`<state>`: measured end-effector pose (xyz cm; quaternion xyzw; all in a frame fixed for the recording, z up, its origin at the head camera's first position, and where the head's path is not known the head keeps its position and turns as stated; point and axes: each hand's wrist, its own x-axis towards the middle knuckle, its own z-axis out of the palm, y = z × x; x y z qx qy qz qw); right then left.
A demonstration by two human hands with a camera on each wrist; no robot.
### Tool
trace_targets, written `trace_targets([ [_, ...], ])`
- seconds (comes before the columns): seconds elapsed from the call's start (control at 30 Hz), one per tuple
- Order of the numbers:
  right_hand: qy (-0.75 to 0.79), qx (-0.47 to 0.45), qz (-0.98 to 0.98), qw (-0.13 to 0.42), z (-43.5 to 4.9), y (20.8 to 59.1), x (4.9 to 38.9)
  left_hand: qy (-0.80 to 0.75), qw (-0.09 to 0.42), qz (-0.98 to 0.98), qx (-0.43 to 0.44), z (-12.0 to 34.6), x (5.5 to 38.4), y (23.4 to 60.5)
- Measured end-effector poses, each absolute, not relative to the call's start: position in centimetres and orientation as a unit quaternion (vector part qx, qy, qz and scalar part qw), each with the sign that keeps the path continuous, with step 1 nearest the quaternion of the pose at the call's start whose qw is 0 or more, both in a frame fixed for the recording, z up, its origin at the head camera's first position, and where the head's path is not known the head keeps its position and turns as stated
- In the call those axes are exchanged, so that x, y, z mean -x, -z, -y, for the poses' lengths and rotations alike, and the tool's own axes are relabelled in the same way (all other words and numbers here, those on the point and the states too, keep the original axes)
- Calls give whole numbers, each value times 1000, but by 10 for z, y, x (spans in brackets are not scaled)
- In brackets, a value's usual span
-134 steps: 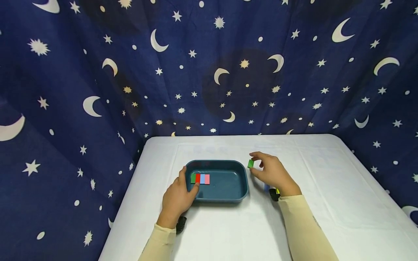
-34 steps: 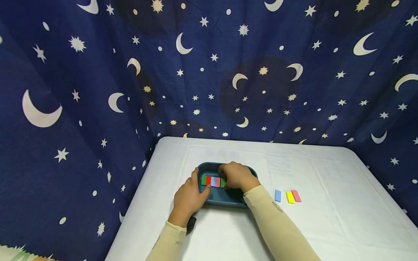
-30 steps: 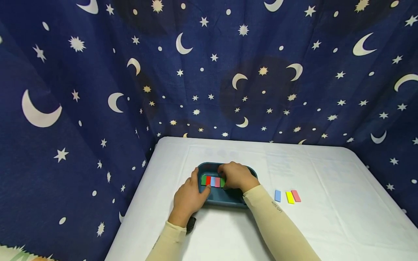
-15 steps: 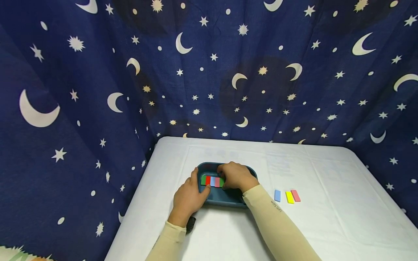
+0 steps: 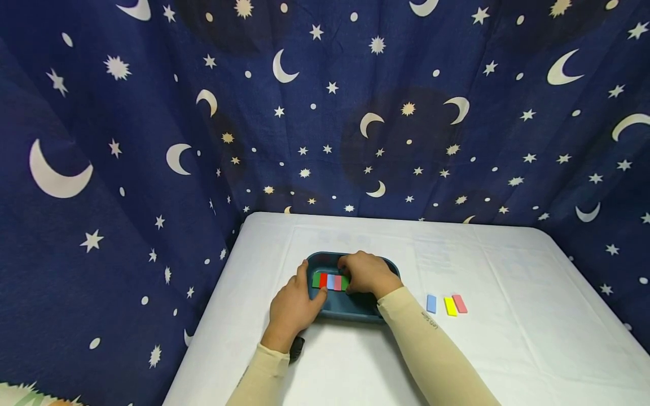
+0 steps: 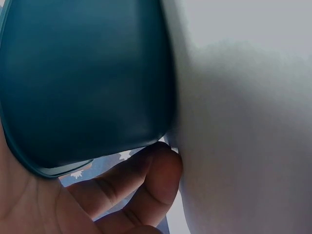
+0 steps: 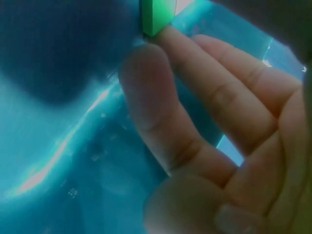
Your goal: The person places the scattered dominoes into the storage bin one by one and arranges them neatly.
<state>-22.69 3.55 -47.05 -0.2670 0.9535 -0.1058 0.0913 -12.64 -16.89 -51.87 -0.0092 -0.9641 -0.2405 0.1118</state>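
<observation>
A dark teal plastic tub [image 5: 350, 311] stands on the white table. Inside it lies a side-by-side row: a green block [image 5: 316, 280], a red block [image 5: 323, 281], a light blue block [image 5: 331, 282] and a pink block [image 5: 338, 283]. My left hand [image 5: 291, 307] grips the tub's left side, thumb over the rim; in the left wrist view its fingers curl outside the tub wall [image 6: 87, 73]. My right hand [image 5: 370, 274] reaches inside and pinches a second green block [image 5: 345, 283] against the pink one. A fingertip meets that block's end [image 7: 161, 17] in the right wrist view.
Right of the tub, a blue block [image 5: 431, 303], a yellow block [image 5: 450, 306] and a pink block [image 5: 460, 303] lie on the white tablecloth [image 5: 533, 338]. A navy curtain [image 5: 315, 129] with moons and stars hangs behind and at the sides.
My right hand has carried the second green block from above the table into the tub, then slid it left, closing the gap to the pink block. My left hand keeps its grip.
</observation>
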Motion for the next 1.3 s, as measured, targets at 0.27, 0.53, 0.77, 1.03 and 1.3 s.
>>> trace_targets([
  [0.27, 112, 265, -953, 96, -39, 465, 225, 243, 109, 964, 11, 165, 126, 515],
  [0.53, 116, 273, -949, 104, -46, 458, 220, 242, 113, 964, 12, 163, 126, 515],
  [0.77, 138, 276, -947, 89, -57, 441, 214, 242, 109, 964, 9, 164, 125, 515],
  [1.03, 136, 298, -944, 37, -79, 420, 199, 247, 101, 964, 4, 165, 123, 514],
  [1.3, 143, 312, -938, -49, -105, 408, 183, 248, 103, 963, 7, 167, 121, 515],
])
